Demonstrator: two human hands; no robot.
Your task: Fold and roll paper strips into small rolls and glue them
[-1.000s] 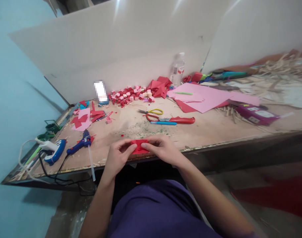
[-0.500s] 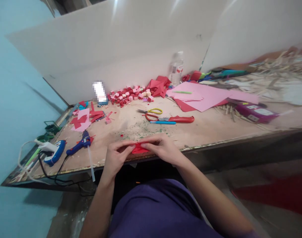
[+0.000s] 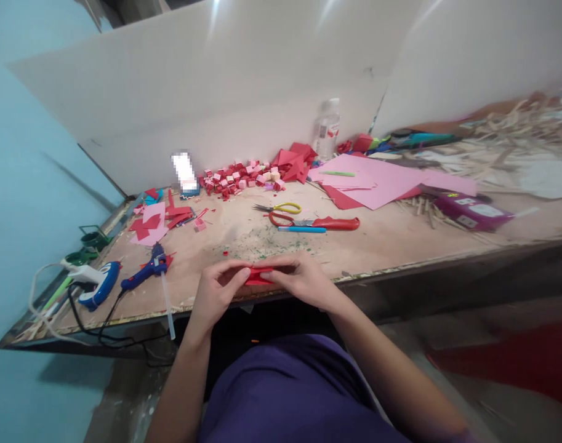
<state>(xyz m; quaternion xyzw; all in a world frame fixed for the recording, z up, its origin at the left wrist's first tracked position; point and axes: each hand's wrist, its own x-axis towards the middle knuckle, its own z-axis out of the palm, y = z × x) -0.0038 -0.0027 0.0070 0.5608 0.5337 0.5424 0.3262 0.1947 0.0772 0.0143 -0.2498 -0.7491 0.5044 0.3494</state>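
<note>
Between my two hands, at the table's front edge, is a small piece of folded red paper [image 3: 258, 277]. My left hand [image 3: 219, 288] pinches its left end, thumb in front and fingers behind. On the other end, my right hand [image 3: 300, 280] grips it the same way; the fingers hide part of the paper. Just beyond my hands lie scissors [image 3: 287, 212] with a yellow and a red handle, a blue pen [image 3: 301, 229] and a red-handled cutter [image 3: 336, 223], close together.
A blue glue gun [image 3: 146, 271] and a power strip [image 3: 100, 286] with cords lie at left. Small red and pink paper cubes [image 3: 239, 178] are heaped by the wall. Pink sheets [image 3: 377, 178], a water bottle [image 3: 327, 129] and a purple box [image 3: 472, 210] stand farther right.
The red paper looks narrower from front to back, with the thumbs pressing on it. Both hands stay in nearly the same place, and the view has shifted slightly.
</note>
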